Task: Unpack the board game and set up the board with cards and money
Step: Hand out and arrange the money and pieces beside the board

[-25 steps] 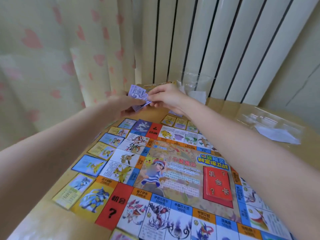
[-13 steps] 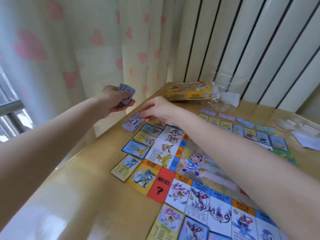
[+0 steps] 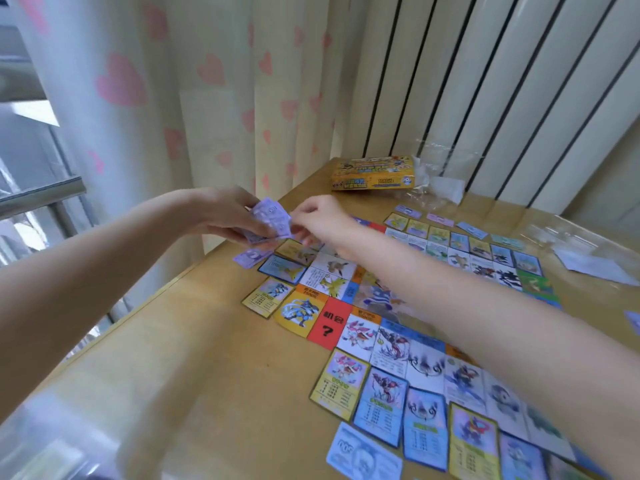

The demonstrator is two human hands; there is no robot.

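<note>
Holding a wad of purple notes (image 3: 272, 220) above the tabletop (image 3: 194, 341), I have my left hand (image 3: 221, 213) curled around it from below, while my right hand (image 3: 320, 220) pinches its right edge with thumb and fingers (image 3: 304, 237). Just below those fingers a second purple pile (image 3: 251, 257) lies flat at the board's (image 3: 346, 306) far left corner. Cards (image 3: 341, 384) line the board's edges, nearer me than the fingers and to their right. Beyond my right hand sits the yellow box (image 3: 374, 174), with clear wrapping (image 3: 440, 181) just beside it. A heart-print curtain (image 3: 207, 98) hangs behind.
</note>
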